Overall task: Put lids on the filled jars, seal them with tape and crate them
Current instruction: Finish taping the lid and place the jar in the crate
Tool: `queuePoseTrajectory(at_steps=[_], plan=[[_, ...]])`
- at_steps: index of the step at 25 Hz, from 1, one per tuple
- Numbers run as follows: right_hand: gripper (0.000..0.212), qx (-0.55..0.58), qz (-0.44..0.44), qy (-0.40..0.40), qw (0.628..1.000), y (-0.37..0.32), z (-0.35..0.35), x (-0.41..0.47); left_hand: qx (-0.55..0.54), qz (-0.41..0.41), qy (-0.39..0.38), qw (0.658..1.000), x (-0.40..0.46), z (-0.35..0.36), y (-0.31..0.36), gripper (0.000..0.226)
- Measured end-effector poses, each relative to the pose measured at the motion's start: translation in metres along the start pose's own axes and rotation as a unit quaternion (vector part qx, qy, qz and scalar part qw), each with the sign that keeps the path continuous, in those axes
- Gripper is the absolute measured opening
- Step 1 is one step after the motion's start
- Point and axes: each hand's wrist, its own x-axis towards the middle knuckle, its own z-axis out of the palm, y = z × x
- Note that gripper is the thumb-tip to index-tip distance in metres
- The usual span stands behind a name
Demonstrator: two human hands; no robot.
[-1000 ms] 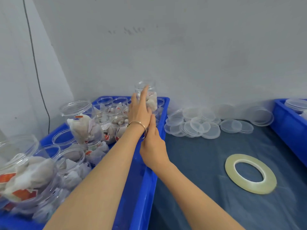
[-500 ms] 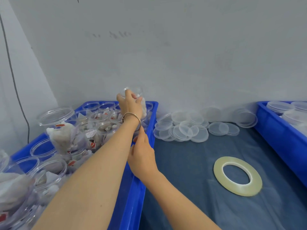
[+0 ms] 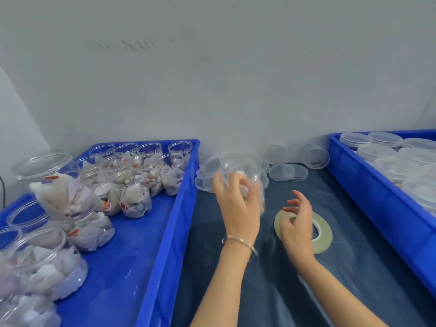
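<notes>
L hand fingers are curled round a clear filled jar, gripping the lower body w/ the open mouth up and tilted a bit; the jar is blurred, held in the air above the dark mat, between the left blue crate and the tape roll. No lid on it yet. R hand holds nothing: fingers loosely bent and spread, hovering over the near side of the tape roll; can't tell if it touches. Handling, as a guess: thin clear plastic w/ paper-wrapped sachets inside, so probably light, walls likely flex if squeezed, smooth and a bit slippery. Best hold looks like round the mid or lower body, leaving the threaded rim free for a lid. Loose lids lie in a pile at the back of the mat by the wall, near the jar. Further out, more open filled jars sit in the left crate, and the right blue crate holds lidded ones.
</notes>
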Motion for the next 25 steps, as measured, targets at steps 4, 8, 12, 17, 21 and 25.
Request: queuePoseTrajectory(at_steps=[4,8,12,17,21,25], plan=[[0.034,0.064,-0.044,-0.036,0.996,0.010,-0.031,0.004,-0.035,-0.028,-0.200,0.979,-0.047,-0.013,-0.018,0.026],[0.037,0.131,-0.023,-0.220,0.966,0.005,-0.027,-0.009,-0.081,-0.032,-0.216,0.973,-0.055,-0.022,-0.027,0.022],[0.026,0.159,-0.003,-0.220,0.962,0.007,-0.014,-0.011,-0.211,-0.192,-0.123,0.950,-0.035,-0.006,-0.039,0.014],[0.026,0.213,0.008,-0.184,0.960,0.017,-0.007,-0.006,-0.154,-0.366,-0.189,0.898,0.020,0.034,-0.063,0.018],[0.026,0.197,0.003,-0.194,0.961,0.025,-0.005,-0.007,0.254,-0.122,-0.354,0.892,0.051,0.048,-0.094,0.067],[0.038,0.179,-0.007,-0.207,0.962,0.027,-0.006,-0.007,0.364,-0.093,-0.421,0.826,0.068,0.051,-0.110,0.076]])
